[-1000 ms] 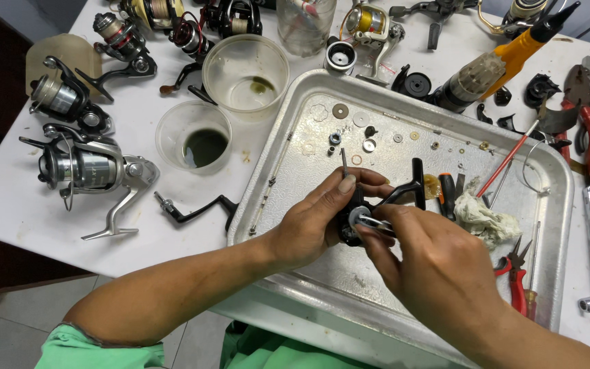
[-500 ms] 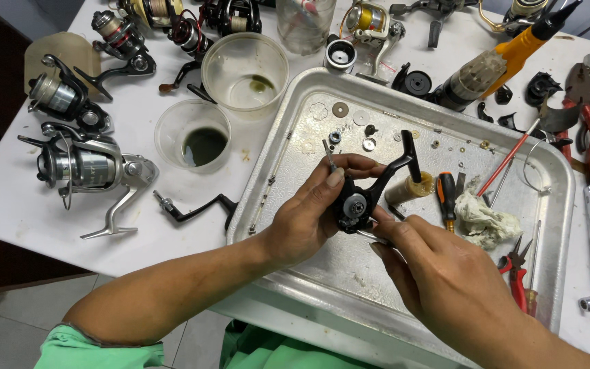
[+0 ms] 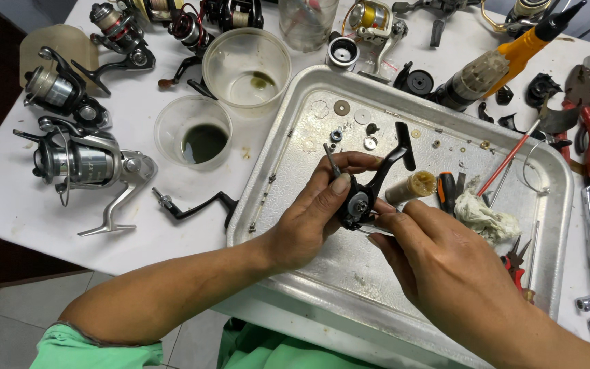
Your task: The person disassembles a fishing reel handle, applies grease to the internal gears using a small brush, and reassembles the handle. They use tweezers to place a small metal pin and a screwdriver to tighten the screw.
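Over a metal tray (image 3: 554,205), my left hand (image 3: 308,219) grips a black fishing reel body (image 3: 370,191) whose stem points up and away from me. A thin metal shaft sticks up above my left fingers. My right hand (image 3: 438,266) pinches a small tool or part against the reel body's lower side; what it holds is too small to tell. Small washers, screws and gears (image 3: 349,119) lie on the tray's far part.
Several spinning reels (image 3: 83,164) lie on the white table at left. Two clear cups (image 3: 192,133) hold dark liquid. A black reel handle (image 3: 192,205) lies beside the tray. A grease bottle (image 3: 411,188), rag (image 3: 479,215), pliers (image 3: 517,263) and an orange-tipped tool (image 3: 507,58) sit right.
The reel body has turned in my hands so its stem now points up. My right fingers moved from over it to its lower side.
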